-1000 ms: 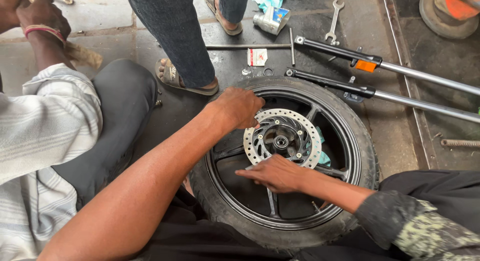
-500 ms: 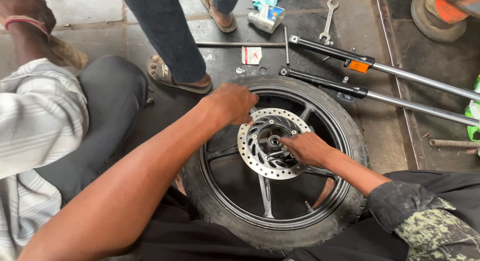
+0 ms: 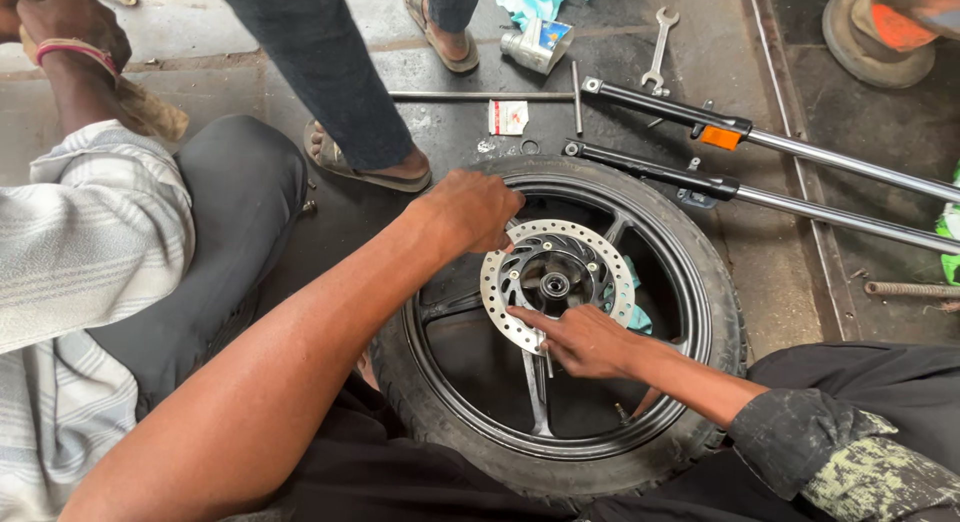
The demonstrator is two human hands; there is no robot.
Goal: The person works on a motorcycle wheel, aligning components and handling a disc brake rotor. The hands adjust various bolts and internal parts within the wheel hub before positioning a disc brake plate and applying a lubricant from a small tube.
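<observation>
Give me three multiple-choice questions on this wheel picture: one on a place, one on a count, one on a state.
1. Where does the spanner lie?
A on the tyre
B on the floor beyond the fork tubes
C in a hand

2. How many fork tubes lie by the wheel?
A one
B two
C four

3. How does the wheel sit?
A flat on the floor
B upright
C hanging

Answers: B, the spanner sits past the tubes at the top; B, two tubes lie side by side; A, the brake disc faces up, with the left hand and right hand on it.
</observation>
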